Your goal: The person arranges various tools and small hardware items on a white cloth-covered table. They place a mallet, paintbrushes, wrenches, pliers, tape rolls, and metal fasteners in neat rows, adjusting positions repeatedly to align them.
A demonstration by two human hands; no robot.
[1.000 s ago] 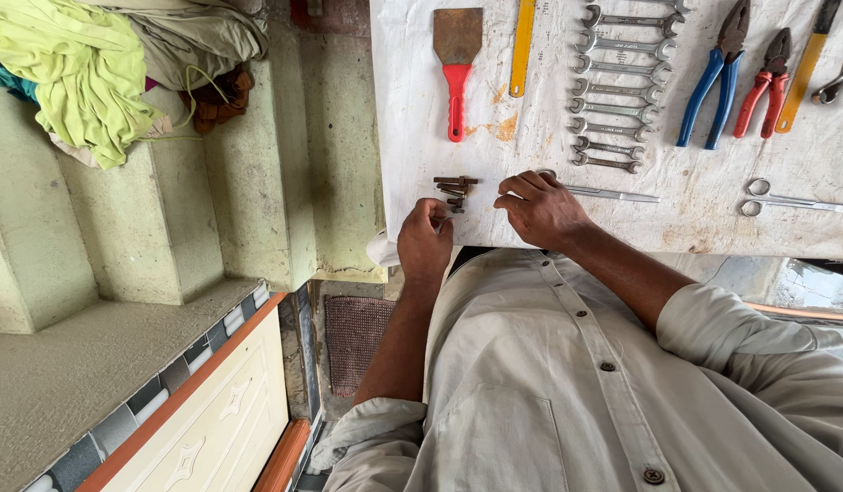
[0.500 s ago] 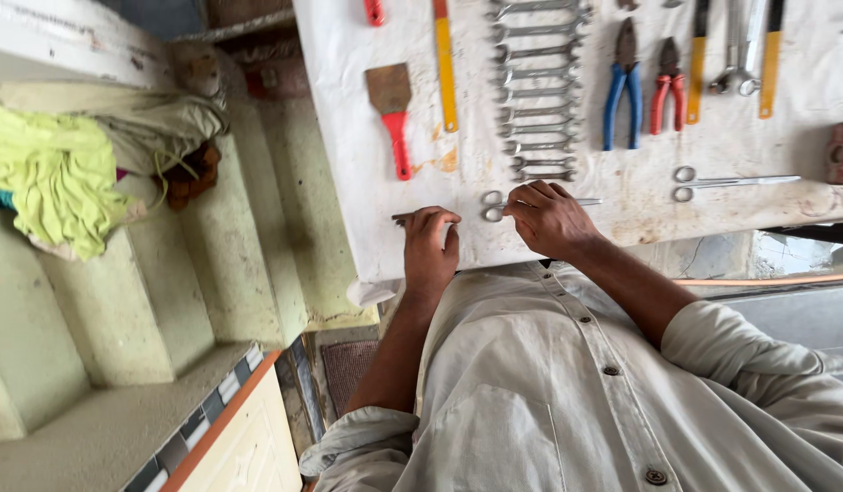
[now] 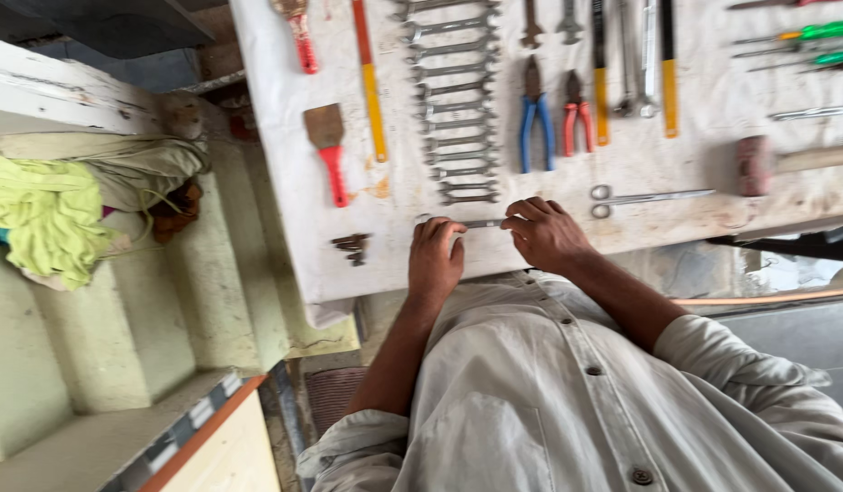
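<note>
Both hands meet at the near edge of a white-covered table [image 3: 285,137], each pinching one end of a slim metal spanner [image 3: 482,223] that lies flat between them. The left hand [image 3: 434,260] has its fingers curled down over the tool's left end, thumb tucked beneath; the right hand [image 3: 544,232] is closed around the right end with the knuckles raised, so only the short middle stretch of the shaft shows. The spanner sits just below a column of spanners [image 3: 453,109] laid in a neat row down the cloth — it is in line with them, at the bottom. Left of that column lie a scraper with a red handle [image 3: 328,150] and a long yellow-and-orange bar [image 3: 370,82]; a small heap of dark rusty bits [image 3: 352,246] rests near the table edge, left of the left hand. To the right are blue-handled pliers [image 3: 535,114], smaller red-handled pliers [image 3: 578,109], scissors [image 3: 644,199] just beyond the right hand, and a mallet [image 3: 786,162] farther off. Off the table, a yellow-green cloth [image 3: 43,214] is draped over a ledge on the left.
</note>
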